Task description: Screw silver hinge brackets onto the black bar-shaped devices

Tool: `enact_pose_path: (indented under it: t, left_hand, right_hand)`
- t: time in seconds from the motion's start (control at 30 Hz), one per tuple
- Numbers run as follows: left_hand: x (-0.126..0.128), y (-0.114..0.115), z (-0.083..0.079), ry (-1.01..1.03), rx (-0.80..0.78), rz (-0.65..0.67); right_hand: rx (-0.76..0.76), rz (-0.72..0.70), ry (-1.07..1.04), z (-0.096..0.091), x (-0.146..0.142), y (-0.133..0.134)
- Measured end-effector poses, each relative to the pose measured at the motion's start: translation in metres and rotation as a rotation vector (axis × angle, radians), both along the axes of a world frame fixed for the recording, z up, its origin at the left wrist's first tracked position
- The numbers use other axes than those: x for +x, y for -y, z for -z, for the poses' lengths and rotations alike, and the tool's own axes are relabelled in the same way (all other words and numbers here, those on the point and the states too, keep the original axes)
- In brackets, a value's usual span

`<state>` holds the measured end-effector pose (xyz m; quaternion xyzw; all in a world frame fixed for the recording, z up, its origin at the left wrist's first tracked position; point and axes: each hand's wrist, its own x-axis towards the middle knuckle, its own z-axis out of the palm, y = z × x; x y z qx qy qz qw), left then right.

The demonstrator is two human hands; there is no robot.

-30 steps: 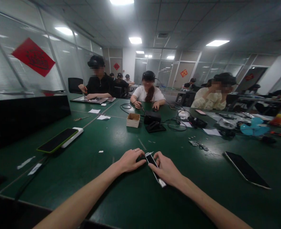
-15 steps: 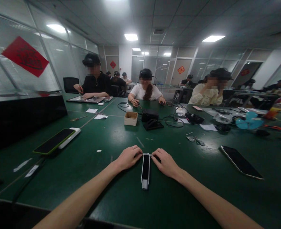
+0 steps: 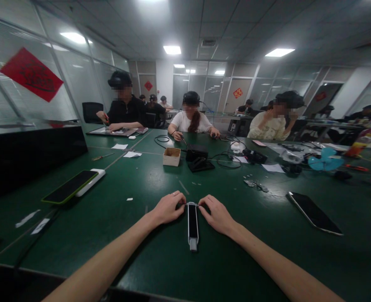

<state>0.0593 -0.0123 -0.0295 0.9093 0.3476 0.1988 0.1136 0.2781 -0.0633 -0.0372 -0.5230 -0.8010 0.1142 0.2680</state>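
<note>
A narrow black device with a white rim (image 3: 192, 224) lies flat on the green table (image 3: 160, 260), its long axis pointing toward me. My left hand (image 3: 168, 208) rests on the table with curled fingers pinching the device's far end from the left; a ring shows on one finger. My right hand (image 3: 216, 214) pinches the same far end from the right. What the fingertips press there is too small to make out.
A phone in a green case on a white pack (image 3: 72, 187) lies at left, another dark phone (image 3: 314, 212) at right. A small cardboard box (image 3: 172, 157), black gear with cables (image 3: 199, 159), small metal parts (image 3: 254, 184) and a blue fan (image 3: 325, 161) lie farther back. Three people sit across.
The device has turned from a slant under my right hand to lying straight toward me. Both hands now pinch its far end. The view has shifted slightly.
</note>
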Motion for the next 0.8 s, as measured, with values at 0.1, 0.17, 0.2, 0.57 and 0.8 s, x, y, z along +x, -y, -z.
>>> enact_pose_path:
  t: [0.1,0.17,0.2,0.57,0.8]
  left_hand:
    - [0.0,-0.0003,0.0006,-0.007,-0.001,-0.005]
    - [-0.0001,-0.0002,0.0004,-0.01,0.0,-0.007]
    - [-0.0001,-0.0002,0.0001,-0.011,0.001,-0.009]
    - [0.0016,0.0008,-0.0017,-0.034,-0.005,-0.053]
    - [0.0021,0.0011,-0.0012,-0.011,0.003,-0.067]
  right_hand:
    - [-0.008,0.005,0.0,0.0012,0.0003,-0.0007]
    - [-0.01,0.005,-0.004,0.0017,0.0003,-0.0013]
    - [-0.011,0.005,-0.007,0.0017,0.0003,-0.0015]
    - [-0.008,0.019,-0.011,0.0016,0.0003,-0.002]
    - [0.002,0.037,-0.009,0.0029,-0.0001,-0.0014]
